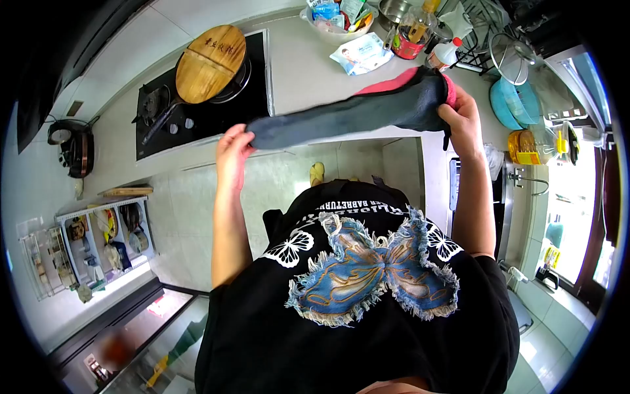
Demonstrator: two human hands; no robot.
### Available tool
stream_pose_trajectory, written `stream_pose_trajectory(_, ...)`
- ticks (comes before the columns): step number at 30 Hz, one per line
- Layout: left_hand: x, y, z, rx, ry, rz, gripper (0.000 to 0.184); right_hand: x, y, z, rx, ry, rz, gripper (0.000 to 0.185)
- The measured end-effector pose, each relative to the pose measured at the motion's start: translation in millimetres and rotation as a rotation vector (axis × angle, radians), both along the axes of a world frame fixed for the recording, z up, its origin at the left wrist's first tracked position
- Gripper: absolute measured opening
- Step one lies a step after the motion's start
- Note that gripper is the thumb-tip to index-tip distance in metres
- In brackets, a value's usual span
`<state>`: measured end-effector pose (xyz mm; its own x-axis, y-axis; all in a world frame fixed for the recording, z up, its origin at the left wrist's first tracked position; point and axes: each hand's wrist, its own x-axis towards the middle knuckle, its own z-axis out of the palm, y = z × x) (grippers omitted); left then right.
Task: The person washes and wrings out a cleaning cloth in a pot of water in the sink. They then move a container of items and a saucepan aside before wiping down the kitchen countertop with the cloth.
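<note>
A long dark grey cloth piece [348, 115] with pink-red parts along its far edge and at its right end is stretched between my two hands, in front of the counter. My left hand [233, 148] is closed, pinching the narrow left end between thumb and fingers. At the wider, bunched right end, my right hand [461, 118] grips the cloth, thumb on top and fingers mostly hidden behind it. A thin dark strap hangs below that end. The folds hide what kind of article it is.
Left is a black gas stove [157, 125] with a lidded pan under a round wooden cover [210, 64]. On the counter are a wipes pack [361, 54], a white bowl of packets [338, 26] and bottles. Right stand a blue basin [512, 105] and an oil bottle [530, 147].
</note>
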<state>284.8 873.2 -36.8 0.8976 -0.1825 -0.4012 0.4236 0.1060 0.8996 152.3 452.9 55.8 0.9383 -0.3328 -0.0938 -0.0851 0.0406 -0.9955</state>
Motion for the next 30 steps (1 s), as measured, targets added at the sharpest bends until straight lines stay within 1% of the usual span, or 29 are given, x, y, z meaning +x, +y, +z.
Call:
stream_pose_trajectory(1, 11.4, 4.8, 5.9, 0.277, -0.009, -0.144, 0.037, 9.4, 15.8, 12.5, 0.028, -0.011, 0.012, 0.052)
stream_pose_trajectory(2, 12.7, -2.2, 5.2, 0.432, -0.181, -0.298, 0.049, 15.1, 18.4, 12.4, -0.036, 0.039, 0.104, 0.055)
stream_pose_trajectory(3, 12.3, -16.8, 10.1, 0.588, -0.353, -0.449, 0.061, 22.2, 37.8, 17.4, -0.05, 0.044, 0.108, 0.051)
stream_pose_trajectory(5, 3.6, -58.7, 23.1, 0.451, -0.763, -0.49, 0.083, 35.5, 54.7, 17.6, -0.135, 0.173, 0.392, 0.044)
stream_pose_trajectory(6, -0.8, -79.8, 29.7, 0.28, -0.758, -0.542, 0.089, 45.3, 68.3, 18.0, -0.234, 0.158, 0.546, 0.04)
stream_pose_trajectory(7, 1.8, -88.1, 32.7, 0.19, -0.747, -0.573, 0.093, 53.4, 77.9, 17.3, -0.334, 0.145, 0.699, 0.037)
stream_pose_trajectory(8, 4.8, -96.5, 35.6, 0.1, -0.731, -0.605, 0.097, 61.9, 85.1, 6.7, -0.351, 0.12, 0.78, 0.034)
stream_pose_trajectory(10, 10.1, -105.8, 31.3, -0.108, -0.519, -0.921, 0.076, 59.1, 87.8, 18.0, -0.347, 0.166, 0.811, 0.032)
stream_pose_trajectory(11, 15.2, -103.9, 27.0, -0.11, -0.522, -0.925, 0.076, 58.8, 88.1, 28.9, -0.337, 0.206, 0.845, 0.03)
stream_pose_trajectory(13, 28.3, -90.6, 17.5, 0.287, -0.61, -1.158, 0.047, 52.2, 77.9, 45.7, -0.375, 0.209, 0.817, 0.032)
stream_pose_trajectory(14, 31.2, -83.2, 20.6, 0.324, -0.462, -1.094, 0.034, 47.0, 71.8, 47.7, -0.537, 0.186, 0.75, 0.035)
stream_pose_trajectory(15, 34.3, -68.2, 29.8, 0.316, -0.45, -1.104, 0.034, 45.3, 76.0, 57.8, -0.693, 0.175, 0.681, 0.038)
stream_pose_trajectory(16, 34.6, -64.6, 30.9, 0.286, -0.736, -0.969, 0.03, 41.5, 71.4, 62.7, -0.765, 0.262, 0.636, 0.041)
stream_pose_trajectory(17, 36.1, -60.0, 34.7, 0.247, -1.013, -0.819, 0.027, 40.1, 64.6, 59.8, -0.764, 0.264, 0.635, 0.041)
stream_pose_trajectory(19, 45.3, -52.6, 49.5, 0.27, -1.117, -0.801, 0.026, 34.5, 49.3, 54.3, -0.914, 0.239, 0.554, 0.039)
stream_pose_trajectory(20, 52.9, -47.3, 49.6, 0.295, -0.984, -0.826, 0.025, 35.0, 42.4, 54.4, -0.9, 0.247, 0.455, 0.036)
stream_pose_trajectory(21, 60.8, -42.4, 48.4, 0.32, -0.851, -0.845, 0.025, 40.7, 30.0, 51.3, -0.877, 0.255, 0.431, 0.033)
stream_pose_trajectory(22, 70.0, -29.7, 48.8, 0.374, -0.643, -0.785, 0.03, 49.3, 26.9, 52.9, -0.873, 0.273, 0.406, 0.032)
stream_pose_trajectory(23, 81.8, -32.4, 46.2, 0.407, -0.634, -0.695, 0.027, 59.4, 15.8, 44.8, -0.865, 0.284, 0.381, 0.03)
stream_pose_trajectory(25, 109.7, -36.0, 48.0, 0.308, -0.57, -0.576, 0.021, 80.6, 6.9, 28.2, -0.891, 0.136, 0.234, 0.026)
stream_pose_trajectory(26, 122.8, -36.8, 53.8, 0.277, -0.578, -0.523, 0.018, 92.7, -2.1, 15.9, -0.924, 0.057, 0.213, 0.023)
stream_pose_trajectory(27, 132.0, -39.0, 64.4, 0.245, -0.589, -0.469, 0.016, 101.6, 2.2, 22.9, -0.943, 0.133, 0.178, 0.022)
stream_pose_trajectory(28, 132.4, -42.8, 82.8, 0.188, -0.631, -0.417, 0.015, 106.4, 5.8, 29.1, -0.955, 0.082, 0.13, 0.021)
stream_pose_trajectory(29, 131.4, -35.2, 100.7, 0.232, -0.7, -0.383, 0.018, 106.5, 15.1, 38.7, -0.969, 0.035, 0.084, 0.021)
stream_pose_trajectory(30, 132.0, -29.6, 104.8, 0.242, -0.735, -0.319, 0.018, 107.5, 15.5, 40.7, -0.908, -0.077, 0.072, 0.02)
